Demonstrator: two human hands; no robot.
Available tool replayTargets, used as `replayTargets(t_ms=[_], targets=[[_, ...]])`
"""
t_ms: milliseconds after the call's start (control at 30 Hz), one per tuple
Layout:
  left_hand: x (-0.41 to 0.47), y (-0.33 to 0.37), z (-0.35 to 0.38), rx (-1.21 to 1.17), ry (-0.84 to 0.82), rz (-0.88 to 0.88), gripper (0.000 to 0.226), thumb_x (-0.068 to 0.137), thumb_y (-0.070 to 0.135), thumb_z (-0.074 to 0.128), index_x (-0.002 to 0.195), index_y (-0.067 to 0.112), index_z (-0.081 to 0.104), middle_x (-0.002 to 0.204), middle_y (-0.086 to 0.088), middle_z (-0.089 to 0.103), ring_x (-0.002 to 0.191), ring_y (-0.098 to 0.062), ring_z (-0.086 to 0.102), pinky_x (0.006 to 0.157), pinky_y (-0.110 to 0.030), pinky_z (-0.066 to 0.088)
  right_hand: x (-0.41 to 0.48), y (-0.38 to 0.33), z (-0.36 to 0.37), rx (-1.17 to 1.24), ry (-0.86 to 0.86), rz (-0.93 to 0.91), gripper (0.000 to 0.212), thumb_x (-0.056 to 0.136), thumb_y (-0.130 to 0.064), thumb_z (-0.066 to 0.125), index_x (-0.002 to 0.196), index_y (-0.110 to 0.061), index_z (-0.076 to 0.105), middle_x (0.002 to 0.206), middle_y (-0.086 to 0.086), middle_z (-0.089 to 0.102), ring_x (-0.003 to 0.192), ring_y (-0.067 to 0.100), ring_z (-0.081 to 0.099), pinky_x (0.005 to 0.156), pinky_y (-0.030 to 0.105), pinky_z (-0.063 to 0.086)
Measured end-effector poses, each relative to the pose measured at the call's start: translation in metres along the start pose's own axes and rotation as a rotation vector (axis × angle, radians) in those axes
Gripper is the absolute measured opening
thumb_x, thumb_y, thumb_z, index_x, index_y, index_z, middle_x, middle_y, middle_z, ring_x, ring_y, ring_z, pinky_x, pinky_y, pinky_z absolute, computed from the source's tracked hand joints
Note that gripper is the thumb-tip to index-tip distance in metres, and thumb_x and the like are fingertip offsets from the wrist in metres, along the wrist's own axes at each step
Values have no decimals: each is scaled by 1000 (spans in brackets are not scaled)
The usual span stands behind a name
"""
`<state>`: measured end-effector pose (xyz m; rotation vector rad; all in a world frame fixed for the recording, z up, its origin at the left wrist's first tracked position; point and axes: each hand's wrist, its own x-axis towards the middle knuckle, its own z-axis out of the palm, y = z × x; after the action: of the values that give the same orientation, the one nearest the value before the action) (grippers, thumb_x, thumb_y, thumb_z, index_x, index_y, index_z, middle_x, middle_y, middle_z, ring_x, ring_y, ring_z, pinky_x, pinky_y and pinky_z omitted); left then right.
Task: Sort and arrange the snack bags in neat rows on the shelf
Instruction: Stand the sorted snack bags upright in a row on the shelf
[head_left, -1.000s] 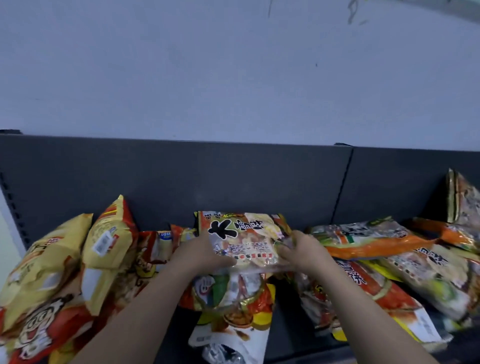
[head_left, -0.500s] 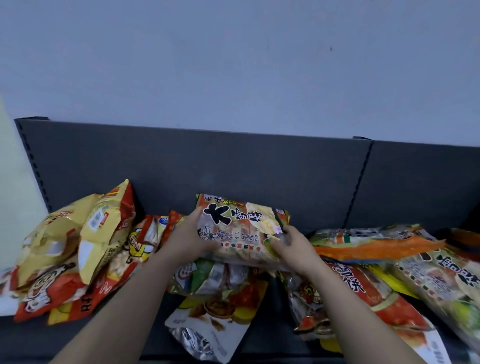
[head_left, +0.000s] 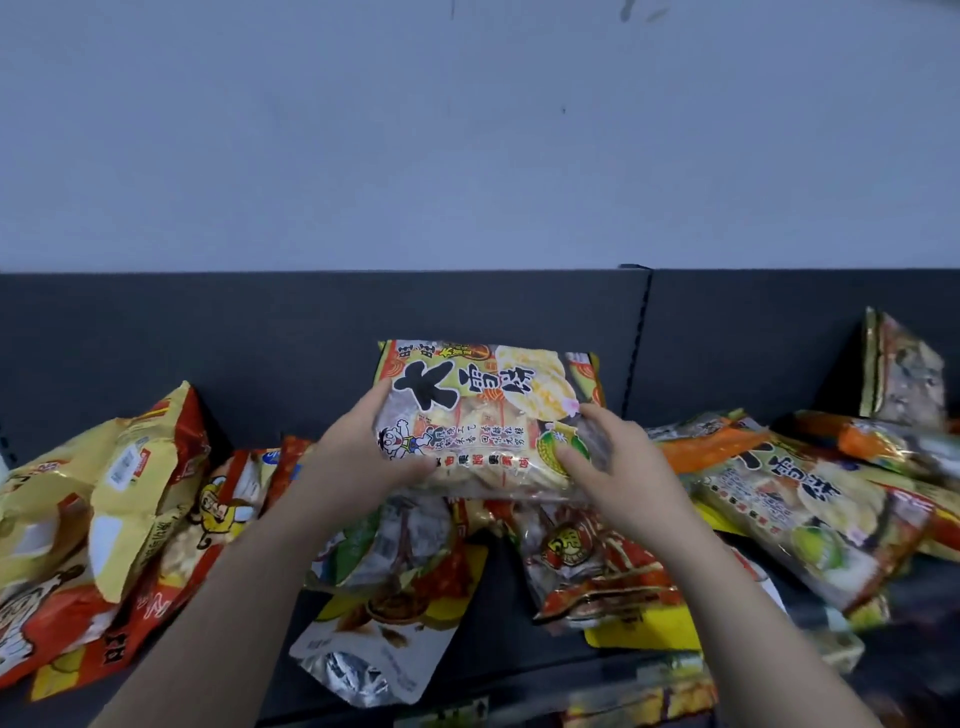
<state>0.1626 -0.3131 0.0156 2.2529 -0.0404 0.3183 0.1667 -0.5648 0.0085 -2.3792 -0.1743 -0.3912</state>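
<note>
Head view: the bag (head_left: 483, 410) is up higher now, lifted off the pile (head_left: 130, 519) and facing the camera. Left hand (head_left: 358, 457) and right hand (head_left: 618, 467) each grip a side, thumbs pinching the front, over the shelf (head_left: 234, 343). Probably ready to be stood in a row.

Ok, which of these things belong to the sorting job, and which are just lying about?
Job: left hand, right hand, the yellow plastic snack bag with black characters they hold, its twin lying right, yellow crinkled bags left, red foil bag centre, dark grey metal shelf.
Just there: pale grey wall.
</note>
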Motion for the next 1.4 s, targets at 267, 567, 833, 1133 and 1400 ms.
replayTargets(t_ms=[267, 567, 833, 1133, 1400], targets=[[-25, 53, 54, -49, -261, 183, 94, 79, 30, 78, 154, 27, 21, 146, 0, 47, 126, -18, 49, 93, -29, 42, -85, 35, -63, -134, 170, 191, 60, 94, -47, 52, 147, -27, 33, 142, -2, 44, 132, 16, 39, 103, 31, 35], [-57, 116, 146, -149, -523, 319, 93, 81, 31, 78, 152, 39, 19, 134, 19, 46, 115, -18, 55, 86, -19, 42, -169, 82, -133, -217, 312, 446, 55, 94, -43, 54, 144, -29, 37, 122, -6, 50, 125, 15, 43, 87, 25, 34], [-74, 210, 266, -118, -664, 475, 99, 79, 38, 77, 154, 40, 12, 150, 11, 40, 102, -15, 64, 92, -32, 50, -208, 172, -223, -262, 464, 591, 50, 92, -46, 55, 139, -35, 42, 121, 0, 51, 111, 19, 54, 88, 34, 47], [-82, 339, 399, -151, -694, 504, 91, 82, 32, 76, 154, 28, 19, 150, 18, 36, 126, -16, 50, 100, -26, 37, -209, 300, -349, -267, 479, 602, 50, 93, -44, 55, 139, -30, 43, 127, 2, 54, 116, 16, 51, 81, 27, 38], [-65, 405, 492, -161, -723, 401, 93, 83, 27, 75, 154, 31, 16, 155, 12, 30, 131, -20, 46, 109, -36, 36, -182, 390, -413, -248, 463, 609, 50, 93, -44, 55, 140, -31, 43, 130, 4, 51, 118, 17, 50, 80, 27, 37]])
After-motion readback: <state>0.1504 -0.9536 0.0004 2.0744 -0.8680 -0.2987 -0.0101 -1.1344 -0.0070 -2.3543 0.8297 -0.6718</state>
